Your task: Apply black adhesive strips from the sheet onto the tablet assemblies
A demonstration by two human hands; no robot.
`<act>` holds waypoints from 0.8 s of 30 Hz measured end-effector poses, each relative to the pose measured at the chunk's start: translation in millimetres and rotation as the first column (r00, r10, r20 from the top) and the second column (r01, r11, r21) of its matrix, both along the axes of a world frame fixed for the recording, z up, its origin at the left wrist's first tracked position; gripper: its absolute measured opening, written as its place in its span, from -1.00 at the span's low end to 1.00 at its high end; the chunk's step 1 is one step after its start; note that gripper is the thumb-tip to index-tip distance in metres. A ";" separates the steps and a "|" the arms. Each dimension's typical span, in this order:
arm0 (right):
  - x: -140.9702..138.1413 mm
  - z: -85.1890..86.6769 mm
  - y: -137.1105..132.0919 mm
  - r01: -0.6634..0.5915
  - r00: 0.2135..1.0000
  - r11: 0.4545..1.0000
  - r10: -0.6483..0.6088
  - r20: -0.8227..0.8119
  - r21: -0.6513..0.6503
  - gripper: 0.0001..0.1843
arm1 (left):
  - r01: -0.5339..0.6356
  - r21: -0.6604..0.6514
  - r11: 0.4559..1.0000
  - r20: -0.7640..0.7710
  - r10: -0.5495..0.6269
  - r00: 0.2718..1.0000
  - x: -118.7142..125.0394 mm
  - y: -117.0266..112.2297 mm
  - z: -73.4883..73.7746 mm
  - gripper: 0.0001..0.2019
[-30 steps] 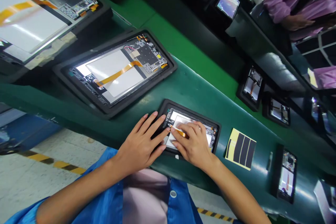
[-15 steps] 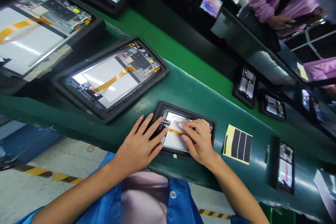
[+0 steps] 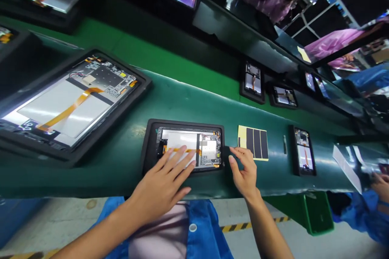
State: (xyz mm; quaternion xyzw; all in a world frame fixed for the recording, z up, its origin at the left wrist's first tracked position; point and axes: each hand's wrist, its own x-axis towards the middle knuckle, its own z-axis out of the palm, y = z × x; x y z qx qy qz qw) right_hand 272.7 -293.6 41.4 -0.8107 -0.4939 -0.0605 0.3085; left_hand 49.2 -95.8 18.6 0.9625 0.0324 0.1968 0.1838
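An opened tablet (image 3: 209, 149) lies in a black foam tray (image 3: 149, 145) in front of me. A white battery, an orange ribbon cable and a circuit board show inside it. My left hand (image 3: 165, 182) rests flat over the tablet's lower left part, fingers stretched out, covering part of the battery and cable. Just off the tray's right edge is my right hand (image 3: 244, 170), thumb and forefinger apart. A dark patch lies by these fingertips; whether it is a piece or a shadow is unclear. Behind that hand lies a yellow sheet (image 3: 241, 132) with black strips (image 3: 257, 143).
A larger-looking opened tablet (image 3: 69, 109) in a black tray lies at left. To the right are a thin metal tool (image 3: 285, 145) and another tablet (image 3: 304, 151). More tablets stand across the green bench. A co-worker's hand (image 3: 381, 186) shows at far right.
My right hand has left the battery and moved right, past the tray's edge, uncovering the circuit board. The left hand stays on the tablet. The view has swung right.
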 end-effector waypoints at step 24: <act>20.3 -21.5 -83.7 0.237 0.950 0.918 -0.151 0.272 -0.317 -0.55 | 0.248 0.108 0.963 -0.021 -0.247 0.969 69.3 -20.3 16.2 -0.46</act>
